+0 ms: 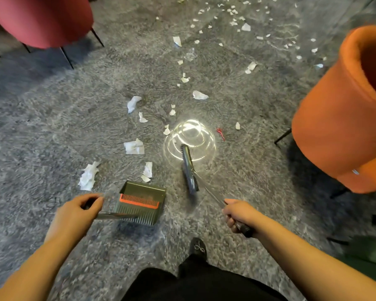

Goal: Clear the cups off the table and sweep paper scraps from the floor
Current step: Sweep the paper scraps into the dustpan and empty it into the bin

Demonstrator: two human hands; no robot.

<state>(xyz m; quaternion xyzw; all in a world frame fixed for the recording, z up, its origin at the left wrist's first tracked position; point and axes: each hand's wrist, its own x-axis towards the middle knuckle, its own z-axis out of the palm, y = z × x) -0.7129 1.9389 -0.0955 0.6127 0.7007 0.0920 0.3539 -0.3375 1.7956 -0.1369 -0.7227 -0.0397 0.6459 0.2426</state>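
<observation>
Paper scraps (135, 147) litter the floor (52, 131); I judge sweeping underway: left hand (78, 211) clamps dustpan (140, 202), right hand (240, 213) clamps broom (189, 170). Next, brush nearest scraps panward.

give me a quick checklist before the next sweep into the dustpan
1. Right hand gripping the broom handle: ok.
2. Left hand holding the dustpan handle: ok.
3. Dustpan mouth facing the nearest paper scraps: ok, they lie just beyond its far edge.
4. Broom head behind the scraps to push them in: not ok, it sits to the right of the pan, beside them.
5. Dustpan lip flat on the floor: cannot tell.
6. Floor cleared: not ok, scraps trail away toward the orange chair and red chair.
</observation>
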